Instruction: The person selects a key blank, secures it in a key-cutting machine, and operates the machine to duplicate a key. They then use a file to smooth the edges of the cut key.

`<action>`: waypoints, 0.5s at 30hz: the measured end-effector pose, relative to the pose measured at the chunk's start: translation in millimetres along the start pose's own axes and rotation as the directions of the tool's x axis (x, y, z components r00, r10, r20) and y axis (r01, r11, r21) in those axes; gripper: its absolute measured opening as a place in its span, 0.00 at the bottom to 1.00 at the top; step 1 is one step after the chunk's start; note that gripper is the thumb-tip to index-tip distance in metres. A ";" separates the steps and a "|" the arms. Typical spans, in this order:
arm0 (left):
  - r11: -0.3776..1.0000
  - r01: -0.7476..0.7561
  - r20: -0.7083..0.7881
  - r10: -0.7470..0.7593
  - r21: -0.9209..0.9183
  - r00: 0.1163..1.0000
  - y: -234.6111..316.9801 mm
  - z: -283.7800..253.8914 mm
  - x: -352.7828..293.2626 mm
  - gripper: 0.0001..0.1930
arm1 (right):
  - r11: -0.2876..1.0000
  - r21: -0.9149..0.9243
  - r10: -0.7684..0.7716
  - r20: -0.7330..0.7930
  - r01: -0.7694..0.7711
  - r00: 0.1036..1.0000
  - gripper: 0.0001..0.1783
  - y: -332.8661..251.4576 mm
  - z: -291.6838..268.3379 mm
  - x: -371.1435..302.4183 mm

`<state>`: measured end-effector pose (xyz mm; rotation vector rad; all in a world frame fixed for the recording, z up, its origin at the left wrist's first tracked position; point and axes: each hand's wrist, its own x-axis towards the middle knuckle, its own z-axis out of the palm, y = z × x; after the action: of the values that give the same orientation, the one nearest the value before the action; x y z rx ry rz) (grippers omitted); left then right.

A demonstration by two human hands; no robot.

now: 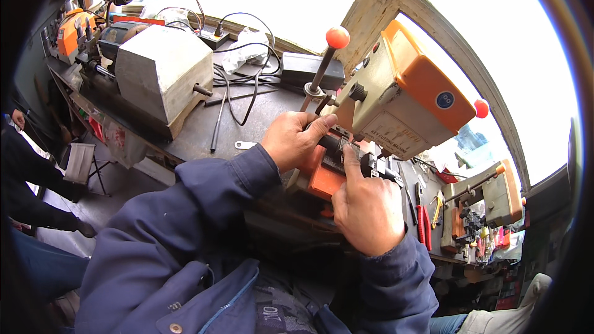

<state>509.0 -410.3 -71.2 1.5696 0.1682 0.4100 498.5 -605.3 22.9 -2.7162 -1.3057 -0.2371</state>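
The dark clamp carriage point(332, 146) is sitting between the hands, over the orange base point(327, 180) of the orange-topped machine point(399, 102), its long axis running from upper left to lower right. The left hand point(289, 141) is resting curled beside the left end, thumb pointing forward; whether its fingers are grasping anything cannot be told. The right hand point(370, 210) is lying nearer the middle, index finger extending onto the carriage, other fingers resting folded, their contents hidden.

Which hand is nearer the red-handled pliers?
Right. The right hand is just left of the red-handled pliers; the left hand is farther left, beyond the right hand.
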 end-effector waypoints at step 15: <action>0.924 -0.341 -0.213 0.303 -0.174 0.929 13.1 -31.2 -4.3 0.10 | 0.792 0.595 0.379 -0.308 -0.134 0.872 0.22 49.9 8.1 -61.6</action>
<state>491.9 -383.3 -59.1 1.3522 0.0026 0.8085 500.3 -682.0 1.2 -2.1429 -0.7114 -0.3207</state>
